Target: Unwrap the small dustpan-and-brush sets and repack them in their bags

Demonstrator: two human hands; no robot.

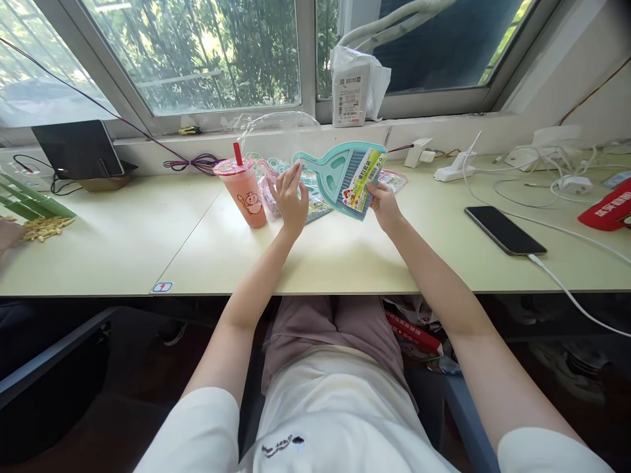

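My right hand (383,205) grips the lower edge of a teal mini dustpan-and-brush set (340,172) with a green and yellow label, held tilted above the pale desk (345,256). My left hand (290,197) hovers just left of it with fingers spread, holding nothing, close to the set's handle. Below and behind the hands lie more pink and teal packaged sets (269,177) in clear wrap. A pink drink cup (245,194) with a red straw stands just left of my left hand.
A black phone (503,230) on a white cable lies right. Chargers and white cords (542,164) crowd the back right, beside a red item (608,207). A tablet (79,150) leans at back left. Another person's hand (7,233) and green leaves (29,200) sit far left.
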